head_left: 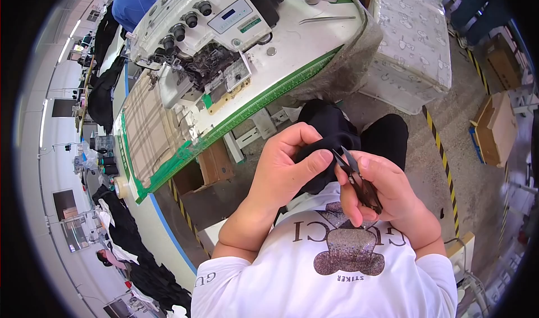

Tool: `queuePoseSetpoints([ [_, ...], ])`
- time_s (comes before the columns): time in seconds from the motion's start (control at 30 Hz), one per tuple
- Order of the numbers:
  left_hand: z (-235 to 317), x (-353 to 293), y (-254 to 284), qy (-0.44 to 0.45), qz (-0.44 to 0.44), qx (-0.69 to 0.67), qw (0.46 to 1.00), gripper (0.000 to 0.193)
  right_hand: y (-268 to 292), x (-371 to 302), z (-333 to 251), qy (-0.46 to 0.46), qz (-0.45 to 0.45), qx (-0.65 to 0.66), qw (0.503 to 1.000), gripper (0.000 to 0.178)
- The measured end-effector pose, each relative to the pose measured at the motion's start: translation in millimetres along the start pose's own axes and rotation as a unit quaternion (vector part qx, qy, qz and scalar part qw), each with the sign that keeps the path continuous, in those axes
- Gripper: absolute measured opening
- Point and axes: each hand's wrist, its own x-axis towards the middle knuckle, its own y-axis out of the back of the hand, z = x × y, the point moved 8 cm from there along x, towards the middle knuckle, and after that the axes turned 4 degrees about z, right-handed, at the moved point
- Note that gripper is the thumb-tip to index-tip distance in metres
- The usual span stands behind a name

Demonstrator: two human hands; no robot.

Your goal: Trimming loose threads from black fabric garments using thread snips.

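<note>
Over my lap, my left hand (pixel 286 166) is closed on a black cloth piece (pixel 325 118), thumb and forefinger pinching its edge. Thread snips (pixel 365 190) with dark blades rest in my right hand (pixel 393 191), fingers wrapped round them. Their blades stand a little apart and point up at the cloth, close to my left thumb tip. The cloth drapes over my dark trousers, so its full shape cannot be told. Whether the blades touch the cloth is unclear.
An overlock sewing machine (pixel 188 28) stands on the white table (pixel 297 45) ahead, whose front edge carries a green measuring tape (pixel 269 97). Tweezers (pixel 327 19) lie on the tabletop. A covered white box (pixel 410 42) is at right, with a cardboard box (pixel 497 130) beyond. Other people are partly visible.
</note>
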Motion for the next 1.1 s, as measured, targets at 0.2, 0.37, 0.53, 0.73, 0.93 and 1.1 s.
queuePoseSetpoints([
  [0.2, 0.4, 0.5, -1.6, -0.006, -0.004, 0.015, 1.000, 0.016, 2.4, 0.2, -0.4, 0.021, 0.007, -0.030, 0.999, 0.031],
  [0.37, 0.6, -0.1, -2.4, -0.002, -0.008, 0.012, 1.000, 0.016, 2.8, 0.3, -1.9, 0.038, 0.017, -0.066, 0.997, 0.030],
  [0.53, 1.8, -0.2, -4.7, 0.001, -0.013, 0.017, 1.000, 0.015, 4.8, -1.3, -3.6, 0.060, 0.024, -0.082, 0.995, 0.030],
  [0.73, 0.9, -0.4, -1.6, -0.004, 0.006, 0.021, 1.000, 0.014, 2.5, -2.2, -3.5, 0.054, 0.005, -0.036, 0.998, 0.029],
  [0.93, 4.2, -0.4, -2.2, -0.025, 0.005, 0.012, 1.000, 0.012, 2.0, -0.8, -0.3, 0.015, 0.011, -0.017, 1.000, 0.030],
  [1.1, 5.0, 0.2, -2.2, -0.040, -0.005, 0.022, 0.999, 0.012, 1.7, -0.7, 1.2, 0.004, 0.005, 0.006, 1.000, 0.031],
])
